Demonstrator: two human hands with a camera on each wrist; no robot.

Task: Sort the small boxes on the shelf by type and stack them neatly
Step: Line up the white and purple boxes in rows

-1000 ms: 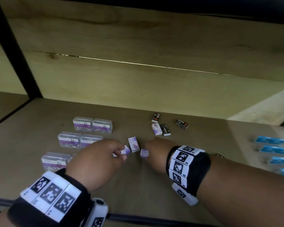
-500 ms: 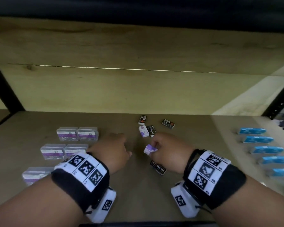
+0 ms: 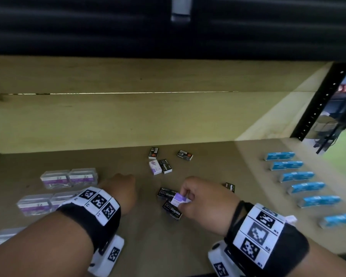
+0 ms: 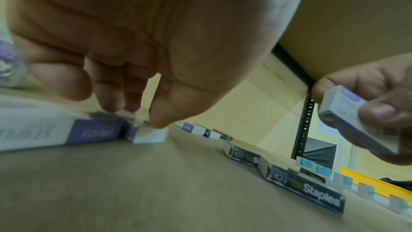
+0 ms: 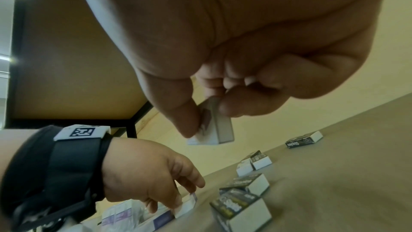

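Note:
My right hand (image 3: pixel 185 198) pinches a small purple-and-white box (image 3: pixel 180 199) between thumb and fingers, lifted above two black staples boxes (image 3: pixel 171 209). The right wrist view shows that box (image 5: pixel 215 130) clear of the shelf. My left hand (image 3: pixel 120 188) is lower left, beside the clear purple-labelled boxes (image 3: pixel 68 178). Its fingertips (image 4: pixel 111 108) and thumb pinch another small purple-and-white box (image 4: pixel 146 134) that stands on the shelf against a longer purple-and-white one (image 4: pixel 55 134). One more purple-and-white box (image 3: pixel 154 167) lies further back among black ones (image 3: pixel 185 154).
Blue boxes (image 3: pixel 297 176) lie in a column along the right side of the shelf. Another black box (image 3: pixel 230 187) sits just right of my right hand. The wooden back wall (image 3: pixel 128 120) and a black upright (image 3: pixel 318 104) bound the shelf.
My right hand has picked up its purple-and-white box and drawn it back over the black staples boxes. My left hand has carried its box left, next to the clear boxes.

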